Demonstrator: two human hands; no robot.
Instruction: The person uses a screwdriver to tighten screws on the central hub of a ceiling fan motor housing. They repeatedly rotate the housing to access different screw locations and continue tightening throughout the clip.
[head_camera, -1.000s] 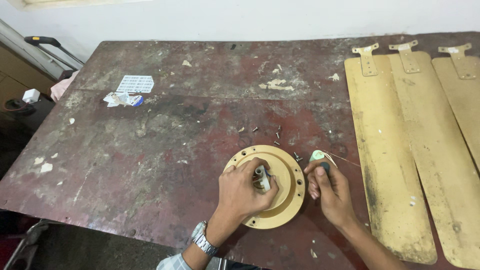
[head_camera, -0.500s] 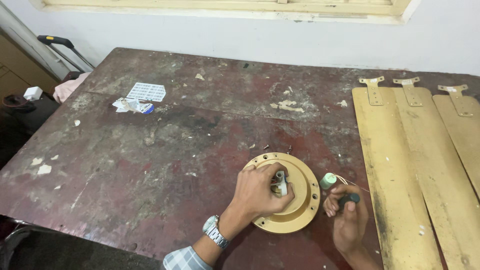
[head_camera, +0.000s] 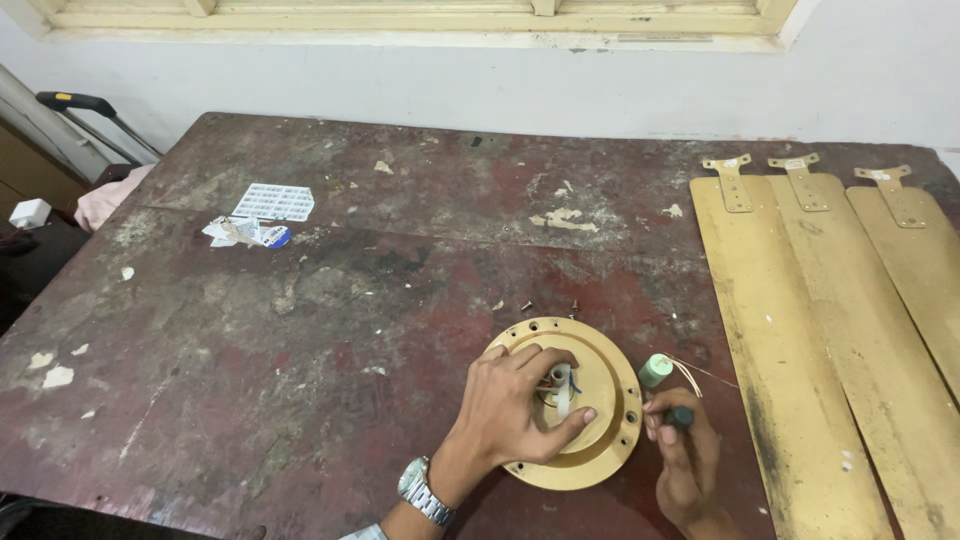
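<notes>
A round gold-coloured fan motor housing (head_camera: 600, 350) lies on the worn red-brown table (head_camera: 330, 330). My left hand (head_camera: 510, 405), with a metal watch on the wrist, rests on top of the housing, fingers curled around the short shaft and wires (head_camera: 560, 385) at its centre. My right hand (head_camera: 685, 465) is just right of the housing and pinches a small dark cylindrical part (head_camera: 680, 416). A small pale green cylinder (head_camera: 656, 370) with thin wires stands beside the housing, just above that hand.
Three gold fan blades (head_camera: 830, 330) lie side by side along the table's right side. Scraps of paper and a small printed sheet (head_camera: 272, 202) sit at the far left. A few small screws (head_camera: 573, 305) lie behind the housing. A wall and window sill run behind.
The view has shifted, so the housing sits further right and lower in frame. My right hand has dropped below the green cylinder and now pinches a dark part. My left hand stays on the housing.
</notes>
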